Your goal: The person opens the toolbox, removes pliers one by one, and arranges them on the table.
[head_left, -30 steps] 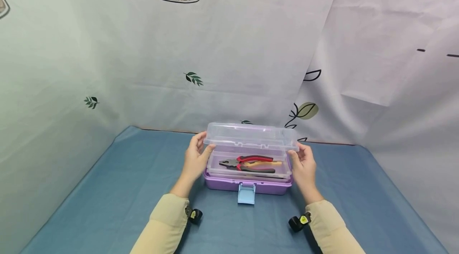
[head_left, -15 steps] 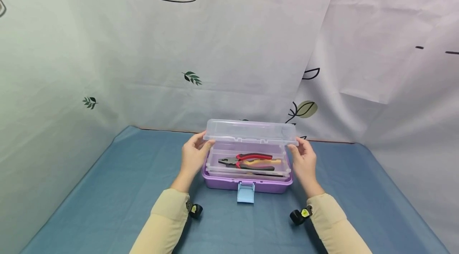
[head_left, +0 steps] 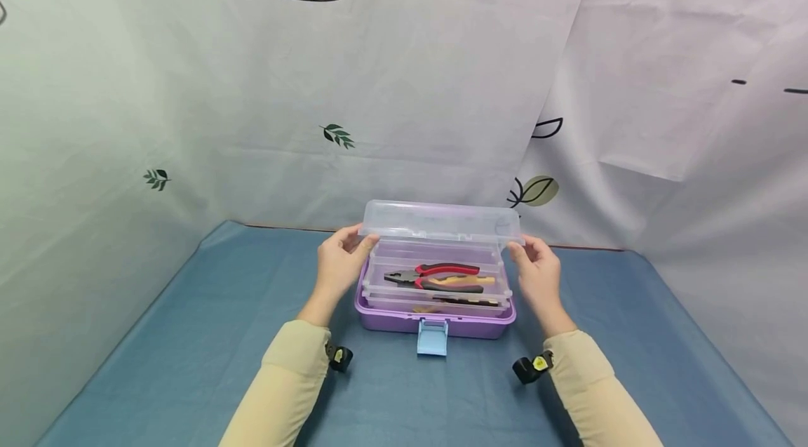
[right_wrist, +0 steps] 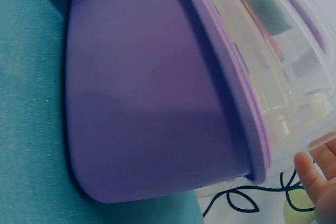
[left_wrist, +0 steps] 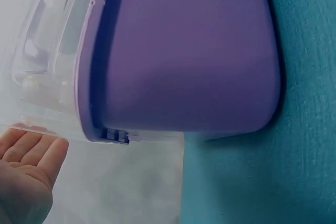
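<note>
A purple toolbox (head_left: 391,321) stands on the table with its clear lid (head_left: 442,222) raised and tilted back. My left hand (head_left: 337,261) pinches the lid's left corner between thumb and fingers; my right hand (head_left: 539,275) does likewise at the right corner. Pliers (head_left: 424,284) with red and black handles lie in the upper clear tray (head_left: 379,285), in front of a yellow-handled tool (head_left: 463,280). Below, a dark slim item (head_left: 467,302) shows in a lower tray. Each wrist view shows fingers at the lid's end, above the purple side wall (left_wrist: 194,51).
A light blue latch (head_left: 432,338) hangs down at the toolbox front. Blue cloth (head_left: 189,335) covers the table. Behind it hangs a pale curtain (head_left: 404,68) with printed plants. Black wrist cameras (head_left: 341,358) sit at both sleeves.
Both hands have raised the lid and carried it back. The clear trays have lifted and spread with it, so more of the lower tray's contents shows.
</note>
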Demonstrator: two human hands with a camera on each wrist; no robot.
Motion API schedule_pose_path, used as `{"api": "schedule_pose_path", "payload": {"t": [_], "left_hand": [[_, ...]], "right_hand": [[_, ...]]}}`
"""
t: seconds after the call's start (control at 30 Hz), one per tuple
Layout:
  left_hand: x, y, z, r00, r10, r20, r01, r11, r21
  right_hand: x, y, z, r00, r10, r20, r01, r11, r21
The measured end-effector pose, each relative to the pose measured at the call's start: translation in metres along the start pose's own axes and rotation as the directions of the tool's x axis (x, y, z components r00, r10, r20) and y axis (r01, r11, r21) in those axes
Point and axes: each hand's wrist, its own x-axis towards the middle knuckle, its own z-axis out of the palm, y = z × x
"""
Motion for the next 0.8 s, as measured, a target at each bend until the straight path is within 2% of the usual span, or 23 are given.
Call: {"api": "schedule_pose_path", "payload": {"t": [0.23, 0.5, 0.8], "left_hand": [[0.006, 0.007, 0.0, 0.999, -0.045, 0.002, 0.045, 0.999, -0.009], [0.012, 0.012, -0.001, 0.998, -0.064, 0.016, 0.063, 0.997, 0.043], [0.018, 0.019, -0.004, 0.993, -0.109, 0.051, 0.106, 0.992, 0.069]], "right_hand": [[0.007, -0.009, -0.003, 0.995, 0.08, 0.058, -0.078, 0.997, -0.03], [0.013, -0.018, -0.007, 0.976, 0.179, 0.121, -0.175, 0.984, -0.044], [0.022, -0.019, -0.004, 0.968, 0.204, 0.144, -0.2, 0.979, -0.045]]}}
